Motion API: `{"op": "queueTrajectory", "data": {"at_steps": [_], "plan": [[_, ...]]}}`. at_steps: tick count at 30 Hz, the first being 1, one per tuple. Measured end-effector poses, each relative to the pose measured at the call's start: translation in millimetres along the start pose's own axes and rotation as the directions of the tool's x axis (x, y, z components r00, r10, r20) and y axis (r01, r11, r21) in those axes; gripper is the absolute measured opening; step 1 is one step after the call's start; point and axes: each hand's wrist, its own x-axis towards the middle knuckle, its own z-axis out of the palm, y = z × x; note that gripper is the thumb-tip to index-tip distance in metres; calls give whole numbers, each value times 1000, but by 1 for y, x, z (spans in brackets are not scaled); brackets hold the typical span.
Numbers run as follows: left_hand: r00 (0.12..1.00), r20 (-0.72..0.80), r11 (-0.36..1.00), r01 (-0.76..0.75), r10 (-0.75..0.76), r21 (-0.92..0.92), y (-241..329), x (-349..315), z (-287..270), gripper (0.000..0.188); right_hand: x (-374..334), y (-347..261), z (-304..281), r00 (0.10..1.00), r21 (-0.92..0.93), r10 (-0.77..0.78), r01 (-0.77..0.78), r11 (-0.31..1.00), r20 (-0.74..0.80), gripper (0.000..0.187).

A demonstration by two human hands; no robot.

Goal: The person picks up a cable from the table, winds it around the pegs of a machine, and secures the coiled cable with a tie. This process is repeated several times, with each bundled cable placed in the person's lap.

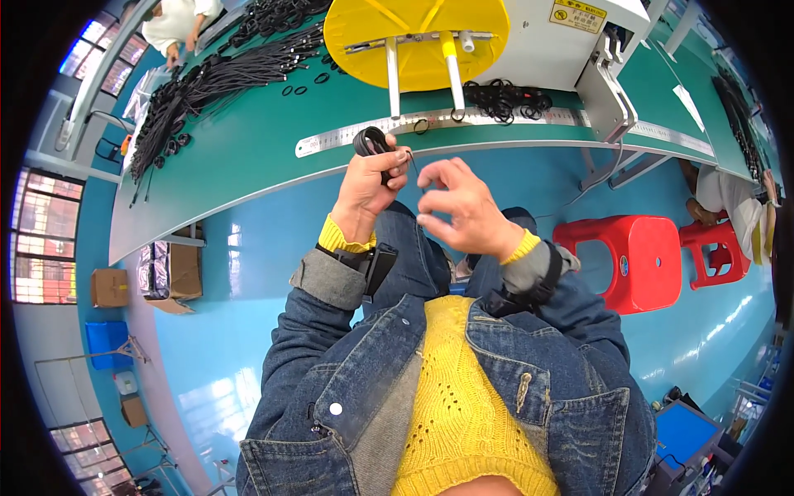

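Observation:
My left hand (364,186) is closed around a small coiled black cable (372,142), holding it up just off the front edge of the table. A thin dark end sticks out beside the left fingertips. To the right of it, my right hand (470,208) is raised with thumb and fingers curved apart, and nothing shows between them. The two hands are not touching. Beyond them a yellow disc (364,45) with white pegs is mounted on a white machine (538,50). A loose black ring (422,126) lies by the steel ruler (318,145) on the table edge.
Long black cables (240,74) are spread over the green table (256,124) at the left. A heap of black rings (504,101) lies beneath the disc. Red stools (653,264) stand at the right. Other people (178,25) work at far left and right. Cardboard boxes (178,273) sit left.

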Motion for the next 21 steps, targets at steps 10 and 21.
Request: {"op": "queueTrajectory", "data": {"at_steps": [10, 21], "plan": [[984, 104, 935, 101, -144, 339, -2, -31, 17, 22, -29, 16, -27, 645, 373, 561, -761, 531, 518, 34], [774, 168, 627, 342, -611, 700, -17, -40, 23, 22, 27, 8, -34, 694, -51, 144, -154, 987, 705, 29]]}}
